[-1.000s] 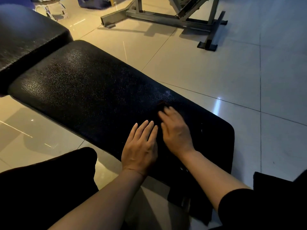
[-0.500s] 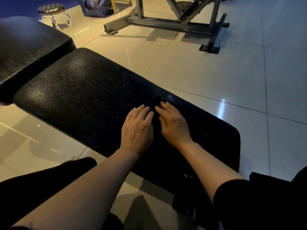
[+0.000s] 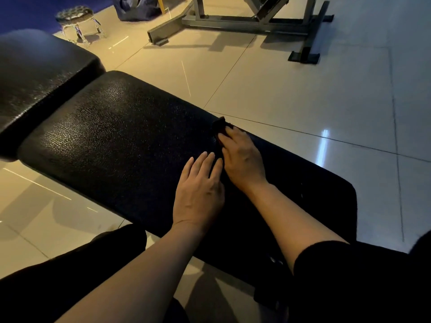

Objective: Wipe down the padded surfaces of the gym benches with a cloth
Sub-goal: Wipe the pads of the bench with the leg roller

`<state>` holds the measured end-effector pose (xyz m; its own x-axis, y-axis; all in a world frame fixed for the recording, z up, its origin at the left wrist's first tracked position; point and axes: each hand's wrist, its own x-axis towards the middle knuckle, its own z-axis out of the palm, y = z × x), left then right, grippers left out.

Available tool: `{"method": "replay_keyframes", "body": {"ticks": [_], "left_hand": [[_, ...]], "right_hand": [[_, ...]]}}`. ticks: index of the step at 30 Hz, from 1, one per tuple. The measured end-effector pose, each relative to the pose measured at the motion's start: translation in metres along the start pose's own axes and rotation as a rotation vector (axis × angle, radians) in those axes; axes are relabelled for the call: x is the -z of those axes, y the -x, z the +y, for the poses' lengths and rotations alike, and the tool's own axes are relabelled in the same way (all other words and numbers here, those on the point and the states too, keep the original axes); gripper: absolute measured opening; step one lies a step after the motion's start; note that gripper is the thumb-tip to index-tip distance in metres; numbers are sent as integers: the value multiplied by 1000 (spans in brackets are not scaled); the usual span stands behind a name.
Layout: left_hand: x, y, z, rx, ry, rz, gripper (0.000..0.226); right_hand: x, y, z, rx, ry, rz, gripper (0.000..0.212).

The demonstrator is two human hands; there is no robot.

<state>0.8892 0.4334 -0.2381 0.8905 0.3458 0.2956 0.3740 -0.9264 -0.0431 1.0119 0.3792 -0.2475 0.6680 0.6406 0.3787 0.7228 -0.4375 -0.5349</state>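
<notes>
Black textured vinyl covers the long bench pad (image 3: 121, 141), which runs diagonally from upper left to lower right across the view. We rest our left hand (image 3: 198, 192) flat on this pad, fingers straight and slightly spread, holding nothing. Our right hand (image 3: 242, 157) lies just beside it, nearer the pad's far edge, pressing down on a small dark cloth (image 3: 220, 127). Only a bunched corner of the cloth shows, projecting past the fingertips at that far edge; the rest is hidden under the hand. The right fingers extend forward over the cloth, and we cannot tell whether they curl around it or simply press it flat. A black sleeve (image 3: 326, 264) covers our right arm from the elbow up, and both forearms are bare.

A second black padded section (image 3: 39, 78) adjoins the long pad at upper left, separated from it by a narrow gap. Beyond the bench, on the glossy tiled floor (image 3: 303, 101), stands a grey metal equipment frame (image 3: 245, 22). A small stool (image 3: 77, 17) with a tufted seat and metal legs stands at upper left, near a dark bag (image 3: 135, 8).
</notes>
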Motion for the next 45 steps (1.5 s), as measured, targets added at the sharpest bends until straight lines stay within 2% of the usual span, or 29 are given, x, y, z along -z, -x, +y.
{"method": "replay_keyframes", "body": {"ticks": [4,9,13,18,22,25,27,31,34,36,39,41,43,45], "left_hand": [[1,0,0,6,11,9,51],[-1,-2,2,5,4,26,51],[-1,-2,3,-3,-2,28,51],[-1,-1,0,-20,-1,20,51],[1,3,1,-40,19,-1,50],[0,2,2,-116,46,-2,41],[0,2,8,-103,101,-3,33],[-1,26,40,-168,176,-32,34],[-1,52,51,-199,184,-37,38],[1,66,49,-208,176,-16,39],[6,82,42,-180,136,-13,46],[8,90,42,-162,127,-49,51],[10,96,46,-128,147,-79,51],[11,104,49,-106,162,-71,45]], "right_hand": [[12,9,15,19,33,-44,35],[34,42,57,-167,43,43,35],[25,36,42,-268,56,91,34],[10,5,7,-49,14,-44,37],[14,10,16,-68,26,-85,39],[31,38,42,-188,66,-53,39],[45,65,61,-298,95,-58,40],[71,118,89,-520,81,28,39],[67,122,79,-632,70,69,40],[57,114,53,-537,68,37,40],[37,107,6,-227,-2,-81,41],[37,111,3,-120,3,-137,42],[49,121,26,-190,18,-127,43],[69,138,62,-420,35,-72,42]]}}
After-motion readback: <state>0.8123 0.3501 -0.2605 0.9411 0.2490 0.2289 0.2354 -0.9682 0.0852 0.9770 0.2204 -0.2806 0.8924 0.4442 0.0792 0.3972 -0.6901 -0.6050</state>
